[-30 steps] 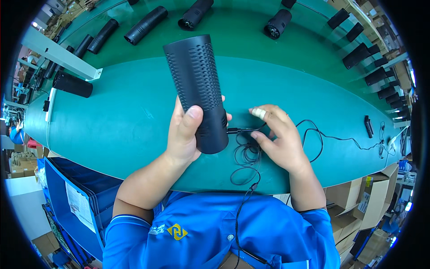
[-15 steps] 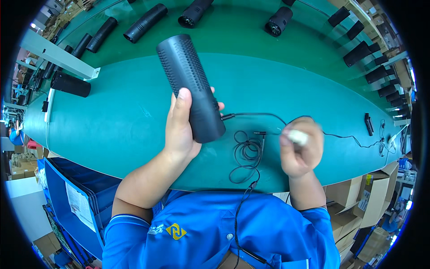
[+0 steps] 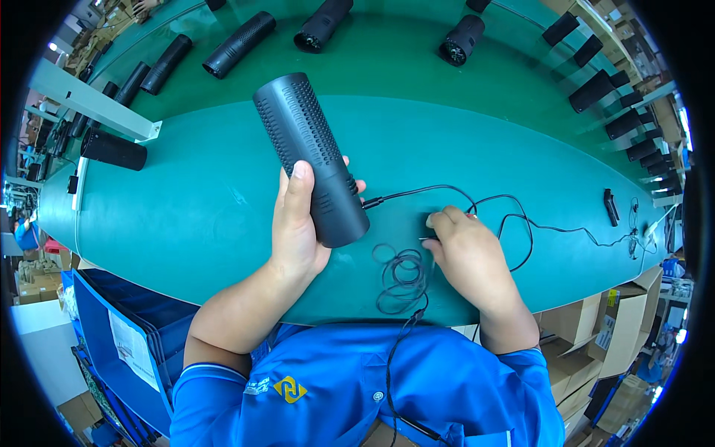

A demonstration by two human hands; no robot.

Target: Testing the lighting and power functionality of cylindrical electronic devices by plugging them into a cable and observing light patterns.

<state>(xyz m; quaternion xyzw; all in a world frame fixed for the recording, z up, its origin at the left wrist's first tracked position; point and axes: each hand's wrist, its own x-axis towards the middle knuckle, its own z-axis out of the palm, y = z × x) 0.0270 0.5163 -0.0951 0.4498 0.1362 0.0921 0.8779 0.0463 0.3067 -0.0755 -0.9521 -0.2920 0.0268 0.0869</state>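
A black cylinder with a dimpled upper part stands tilted in my left hand, the thumb across its front and fingers wrapped behind. A thin black cable is plugged into the cylinder's lower right side. To the right, my right hand is closed, with thumb and fingertips pinching the dark plug of a coiled thin cord; a small metallic tip shows between them. The coiled cord lies on the green table and runs up onto my blue shirt. Whatever else is in the right palm is hidden.
More black cylinders lie along the darker green strip beyond the table. One cylinder lies by a white post at left. A small black device sits at right. Blue bins and cardboard boxes flank me.
My right hand has moved left and taken the cord's plug off the table; the white piece it held is hardly visible now. My left hand and the cylinder have dropped slightly.
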